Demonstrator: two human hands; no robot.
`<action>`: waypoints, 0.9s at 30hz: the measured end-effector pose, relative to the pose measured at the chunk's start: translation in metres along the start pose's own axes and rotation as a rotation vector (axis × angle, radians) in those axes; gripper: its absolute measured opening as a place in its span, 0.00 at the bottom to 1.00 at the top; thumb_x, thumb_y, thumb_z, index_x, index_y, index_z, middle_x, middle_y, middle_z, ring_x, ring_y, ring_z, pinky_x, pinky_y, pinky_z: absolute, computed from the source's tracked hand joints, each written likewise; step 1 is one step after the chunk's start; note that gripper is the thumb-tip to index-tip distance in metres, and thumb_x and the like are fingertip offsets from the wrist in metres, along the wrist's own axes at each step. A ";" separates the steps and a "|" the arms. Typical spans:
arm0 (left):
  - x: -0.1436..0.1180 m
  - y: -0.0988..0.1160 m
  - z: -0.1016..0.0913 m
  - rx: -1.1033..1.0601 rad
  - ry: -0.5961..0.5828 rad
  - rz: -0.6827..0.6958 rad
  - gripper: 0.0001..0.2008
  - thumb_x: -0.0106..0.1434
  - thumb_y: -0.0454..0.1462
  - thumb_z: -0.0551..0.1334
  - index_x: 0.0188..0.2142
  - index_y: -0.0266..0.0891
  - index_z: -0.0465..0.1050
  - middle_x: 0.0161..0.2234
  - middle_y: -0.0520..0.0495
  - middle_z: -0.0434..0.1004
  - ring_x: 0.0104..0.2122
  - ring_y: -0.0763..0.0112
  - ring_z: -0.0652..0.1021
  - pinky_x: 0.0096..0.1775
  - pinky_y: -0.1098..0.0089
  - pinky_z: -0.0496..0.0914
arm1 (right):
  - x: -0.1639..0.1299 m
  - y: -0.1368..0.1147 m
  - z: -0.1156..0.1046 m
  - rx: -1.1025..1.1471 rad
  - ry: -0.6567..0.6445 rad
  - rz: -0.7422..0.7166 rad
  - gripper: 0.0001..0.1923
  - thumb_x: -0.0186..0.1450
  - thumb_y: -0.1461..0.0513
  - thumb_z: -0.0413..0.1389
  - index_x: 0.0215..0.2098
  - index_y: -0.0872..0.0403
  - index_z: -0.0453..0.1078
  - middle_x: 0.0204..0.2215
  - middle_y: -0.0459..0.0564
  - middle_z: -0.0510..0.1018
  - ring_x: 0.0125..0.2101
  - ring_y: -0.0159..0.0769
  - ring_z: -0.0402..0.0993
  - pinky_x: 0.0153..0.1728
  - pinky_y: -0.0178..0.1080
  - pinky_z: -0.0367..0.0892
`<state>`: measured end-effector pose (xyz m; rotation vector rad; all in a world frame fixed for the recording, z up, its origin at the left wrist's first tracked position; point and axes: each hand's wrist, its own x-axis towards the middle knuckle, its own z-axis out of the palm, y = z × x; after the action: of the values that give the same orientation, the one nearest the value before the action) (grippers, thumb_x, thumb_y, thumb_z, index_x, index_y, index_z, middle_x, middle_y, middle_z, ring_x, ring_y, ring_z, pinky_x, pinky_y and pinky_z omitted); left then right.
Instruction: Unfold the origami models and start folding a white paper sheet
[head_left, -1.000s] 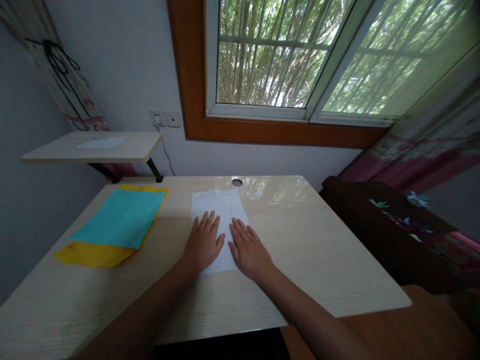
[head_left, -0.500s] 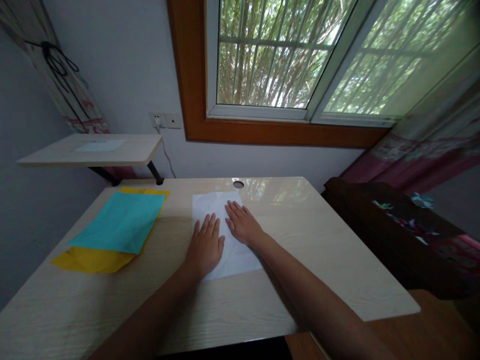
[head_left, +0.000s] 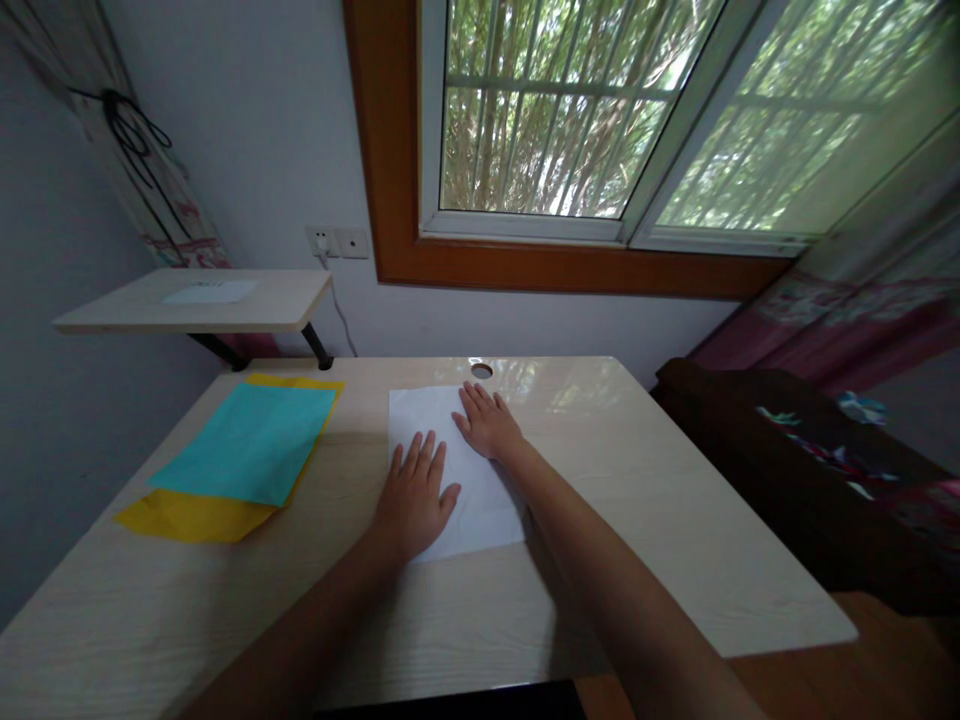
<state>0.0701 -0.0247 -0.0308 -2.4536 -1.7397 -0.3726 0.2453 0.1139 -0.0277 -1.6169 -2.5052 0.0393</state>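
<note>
Right hand: the bare right hand (head_left: 489, 425) has been slid up from beside the other hand to the far right corner of the plain white rectangular sheet of paper (head_left: 484, 515); its grip is released, palm down, with the fingers stretched out and nothing clasped.
Left hand: the bare left hand (head_left: 412, 505) has been kept at nearly the same spot, on the sheet's lower left part; its grip is likewise released, with the fingers spread on the paper.
White sheet: it is laid flat near the middle of the pale wood-grain desk (head_left: 645, 520), and more of its right side has been uncovered; by judgement, it is being smoothed with one hand and steadied with the other.
Sheet edges: the far edge is set just short of the round cable hole (head_left: 481, 371); the near right corner is placed close beside the right forearm.
Left side: room is limited by the turquoise rectangular sheet (head_left: 247, 440), which is laid over the larger yellow sheet (head_left: 202, 516).
Right side: wide room for sideways movement is offered between the paper and the desk's slanted right edge.
</note>
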 end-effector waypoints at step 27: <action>-0.032 -0.016 -0.009 0.013 -0.045 0.053 0.31 0.72 0.47 0.50 0.69 0.35 0.54 0.71 0.37 0.49 0.71 0.55 0.51 0.68 0.49 0.50 | -0.094 -0.049 -0.023 -0.040 0.218 -0.167 0.26 0.73 0.66 0.41 0.67 0.63 0.60 0.71 0.59 0.51 0.72 0.46 0.41 0.69 0.50 0.47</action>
<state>0.0442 -0.0507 -0.0315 -2.5125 -1.6839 -0.3024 0.2424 0.0069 -0.0104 -1.3390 -2.4734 -0.1971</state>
